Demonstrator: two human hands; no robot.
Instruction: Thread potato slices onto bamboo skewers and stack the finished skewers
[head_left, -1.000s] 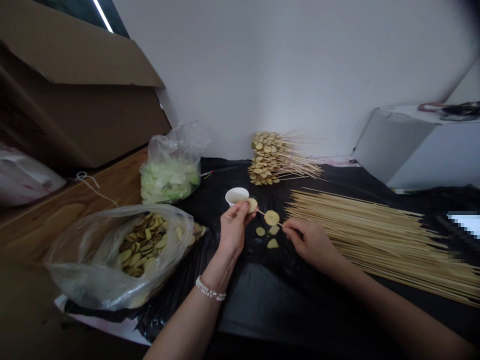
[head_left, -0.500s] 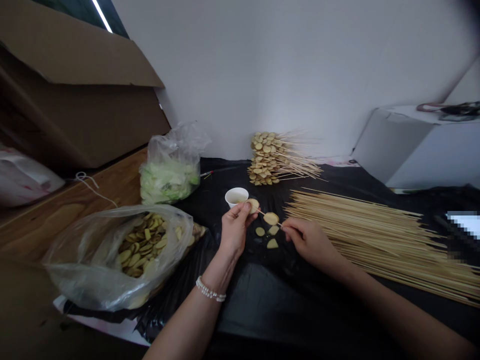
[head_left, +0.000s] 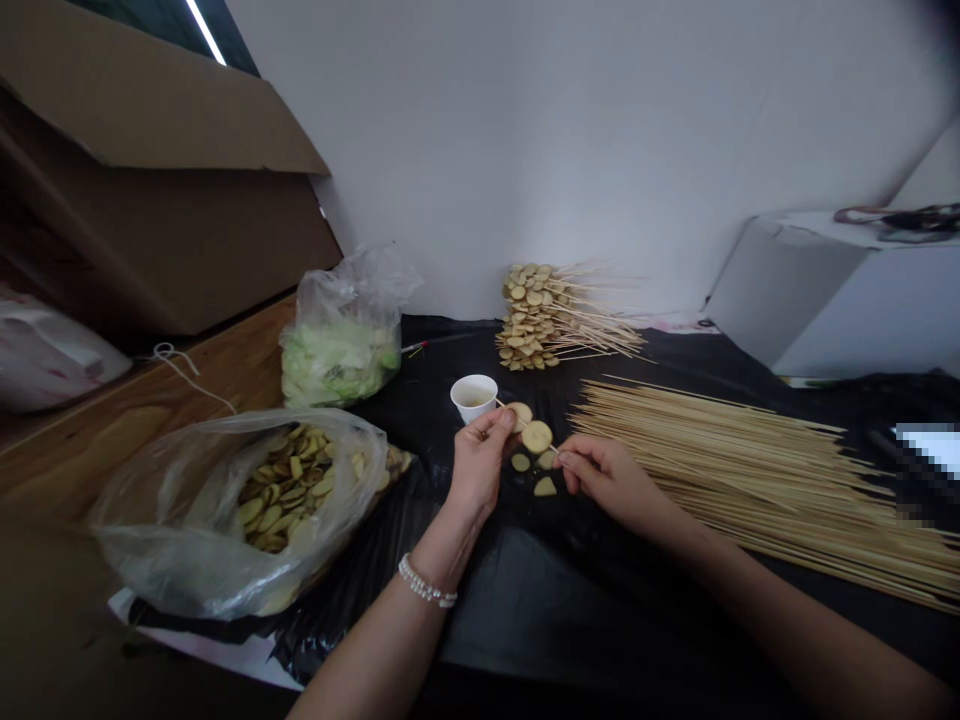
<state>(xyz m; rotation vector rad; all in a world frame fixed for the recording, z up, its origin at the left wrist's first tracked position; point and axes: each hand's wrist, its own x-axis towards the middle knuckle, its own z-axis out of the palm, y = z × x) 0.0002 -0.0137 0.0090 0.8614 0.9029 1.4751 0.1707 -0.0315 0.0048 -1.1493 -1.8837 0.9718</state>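
A thin bamboo skewer [head_left: 555, 449] runs between my two hands, with two round potato slices threaded on it. The outer potato slice [head_left: 520, 414] is pinched by my left hand [head_left: 478, 460], thumb on its edge, and the skewer's tip pokes out past these fingers. The other potato slice [head_left: 537, 437] sits closer to my right hand [head_left: 602, 474], whose closed fingers grip the skewer just behind it. Below, loose potato pieces [head_left: 545, 487] lie on the black plastic sheet [head_left: 525, 590]. A white paper cup [head_left: 474, 393] stands just beyond my left hand.
On the left is an open plastic bag [head_left: 165, 530] of potato slices, with a bag of pale green vegetable [head_left: 341, 360] behind it. Bare skewers [head_left: 750, 480] lie at right. Filled potato skewers [head_left: 532, 315] are stacked by the wall. A cardboard box [head_left: 172, 240] stands back left.
My left hand has shifted slightly right, bringing the outer slice nearer the other one. The skewer's tip now shows beyond the left fingers. My right hand has moved slightly left.
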